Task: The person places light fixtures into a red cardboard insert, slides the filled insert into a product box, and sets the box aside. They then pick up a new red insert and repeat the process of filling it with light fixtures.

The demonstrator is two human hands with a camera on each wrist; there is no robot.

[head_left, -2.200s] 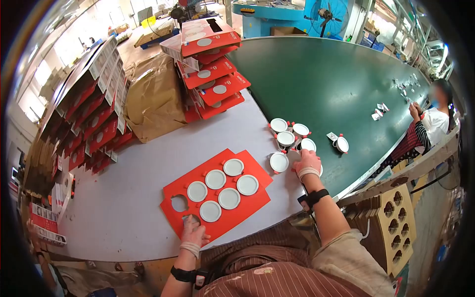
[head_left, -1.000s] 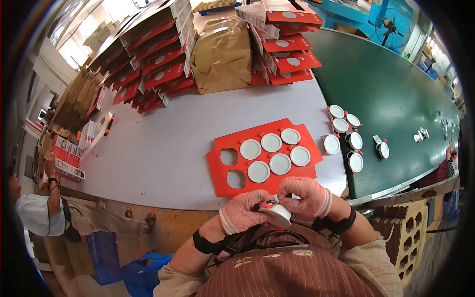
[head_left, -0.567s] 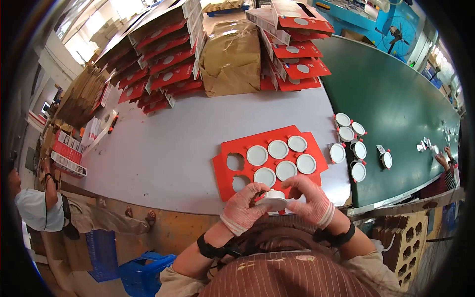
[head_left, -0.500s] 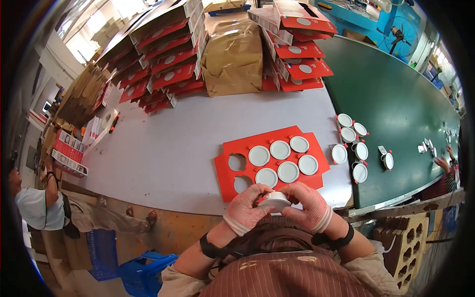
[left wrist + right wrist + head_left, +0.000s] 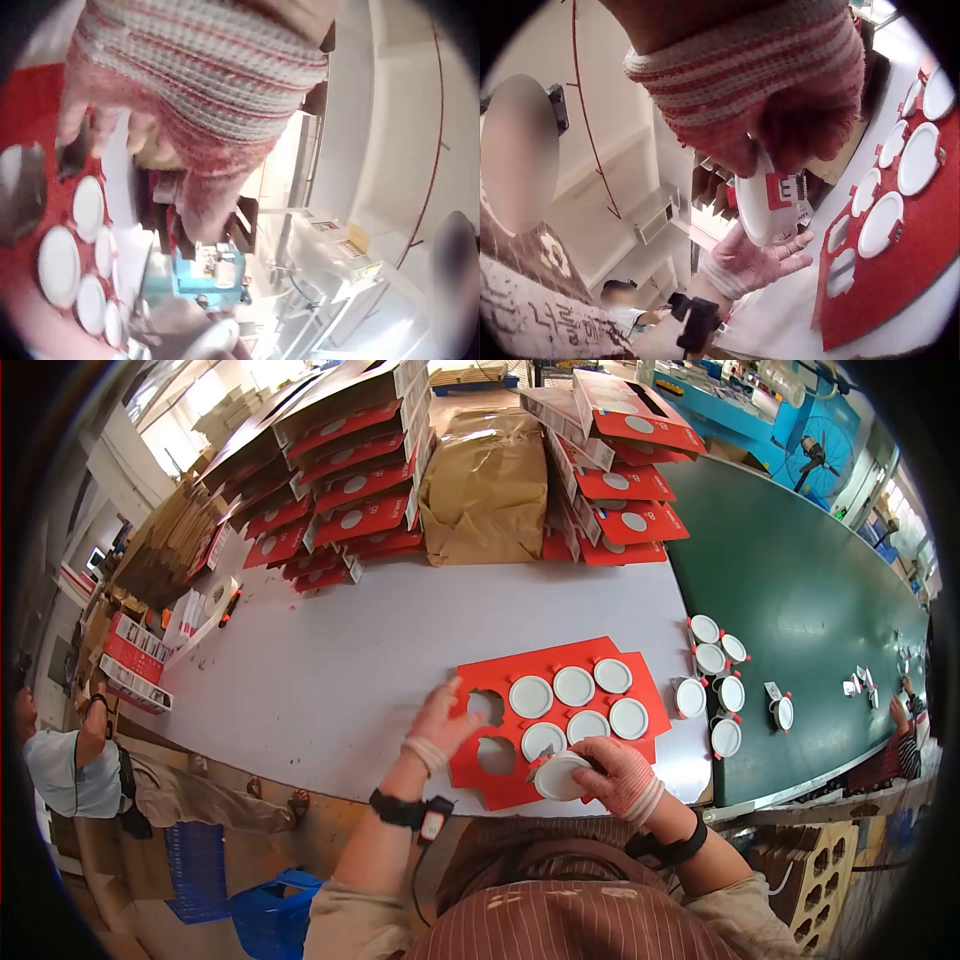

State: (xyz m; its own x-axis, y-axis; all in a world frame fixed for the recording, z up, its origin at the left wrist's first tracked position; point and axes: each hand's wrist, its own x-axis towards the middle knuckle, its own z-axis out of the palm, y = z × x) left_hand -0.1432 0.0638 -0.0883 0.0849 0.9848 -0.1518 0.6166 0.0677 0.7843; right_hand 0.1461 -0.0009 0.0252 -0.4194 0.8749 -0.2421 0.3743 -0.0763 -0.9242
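My right hand [image 5: 622,778] pinches a white round downlight [image 5: 560,776] by its edge, just over the front edge of a red cardboard insert [image 5: 503,792]. In the right wrist view, a red label shows on the side of the held downlight [image 5: 761,202]. Blurred in the head view, my left hand [image 5: 440,725] is at the insert's left side, its fingers spread and holding nothing. White downlights [image 5: 531,697] sit in two rows of the insert's cutouts. Two cutouts at its left end show the pale table through them. Both hands wear pinkish knit gloves.
More downlights [image 5: 731,693] stand at the right, where the pale table [image 5: 330,660] meets a green surface [image 5: 790,600]. Red-and-white cartons [image 5: 350,490] stand in stacks around a brown paper-wrapped bundle [image 5: 485,490]. Other people are at the far left and right.
The right hand reached among the loose downlights, then both hands handled one near the body. Since then the left hand has let go and moved left; the right has brought the downlight forward.
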